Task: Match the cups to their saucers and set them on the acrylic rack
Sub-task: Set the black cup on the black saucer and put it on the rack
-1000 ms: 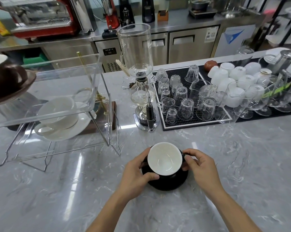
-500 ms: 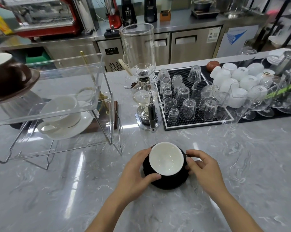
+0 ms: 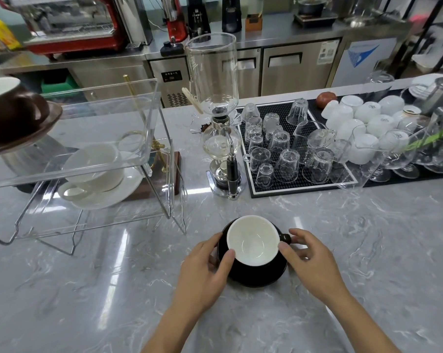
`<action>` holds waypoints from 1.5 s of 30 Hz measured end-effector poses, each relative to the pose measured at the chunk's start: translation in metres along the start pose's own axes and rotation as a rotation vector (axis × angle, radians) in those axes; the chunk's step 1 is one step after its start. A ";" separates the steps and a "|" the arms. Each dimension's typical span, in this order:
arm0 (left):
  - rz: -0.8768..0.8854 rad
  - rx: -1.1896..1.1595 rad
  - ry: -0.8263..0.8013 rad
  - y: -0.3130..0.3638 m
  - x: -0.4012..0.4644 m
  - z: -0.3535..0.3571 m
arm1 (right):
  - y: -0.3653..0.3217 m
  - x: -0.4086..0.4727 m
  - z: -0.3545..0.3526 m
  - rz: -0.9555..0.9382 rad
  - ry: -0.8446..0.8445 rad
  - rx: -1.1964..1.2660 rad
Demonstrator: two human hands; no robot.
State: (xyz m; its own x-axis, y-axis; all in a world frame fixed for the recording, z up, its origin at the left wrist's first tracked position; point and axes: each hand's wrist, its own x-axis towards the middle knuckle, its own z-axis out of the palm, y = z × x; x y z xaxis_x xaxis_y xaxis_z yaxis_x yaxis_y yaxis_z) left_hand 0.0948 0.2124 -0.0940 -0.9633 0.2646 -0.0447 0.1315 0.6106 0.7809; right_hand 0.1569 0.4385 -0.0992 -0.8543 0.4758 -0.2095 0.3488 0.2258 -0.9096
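**Black cup seated on its saucer, rack transfer ahead**

Now I have the black ceramic cup with the white inside (image 3: 252, 240) sitting on its round black saucer (image 3: 256, 277), low and centre on the grey marble worktop (image 3: 368, 250). My left hand (image 3: 205, 268) is curled against the left side of the pair, thumb laid on the cup's wall, fingers hidden behind the saucer's edge. My right hand (image 3: 310, 258) is at the cup's small black handle (image 3: 285, 238), thumb touching the rim beside it; I cannot tell whether the fingers actually pinch the handle. Neither hand looks fully clamped.

The clear acrylic two-tier rack on wire legs (image 3: 149, 138) stands to the left. Its lower level already carries a white cup and saucer (image 3: 98, 174), and a brown cup on a brown saucer (image 3: 11, 115) sits on top at the far left.

The risk, as I judge it, is in the lift: the cup sits loose on a glossy saucer, so any tilt could slide it off. The rack's near upright panel is hard to see, and a careless sweep could clip it. The tall glass siphon brewer (image 3: 216, 123) stands just beside the rack's right end, so a wide path could knock it.
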 end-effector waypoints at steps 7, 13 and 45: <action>-0.209 -0.202 0.009 0.008 0.003 0.000 | 0.007 0.004 0.005 0.059 -0.032 0.130; -0.437 -0.461 0.015 0.003 0.010 0.004 | 0.006 0.009 0.006 0.159 -0.071 0.304; -0.544 -0.709 0.055 0.015 0.015 0.000 | -0.038 0.003 0.002 0.225 -0.118 0.288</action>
State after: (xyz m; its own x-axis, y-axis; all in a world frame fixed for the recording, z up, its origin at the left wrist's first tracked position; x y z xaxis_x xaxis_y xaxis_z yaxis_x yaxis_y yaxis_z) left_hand 0.0824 0.2254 -0.0829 -0.8625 0.0261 -0.5054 -0.5046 0.0322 0.8628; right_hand 0.1400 0.4293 -0.0660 -0.8132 0.3812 -0.4398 0.4241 -0.1296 -0.8963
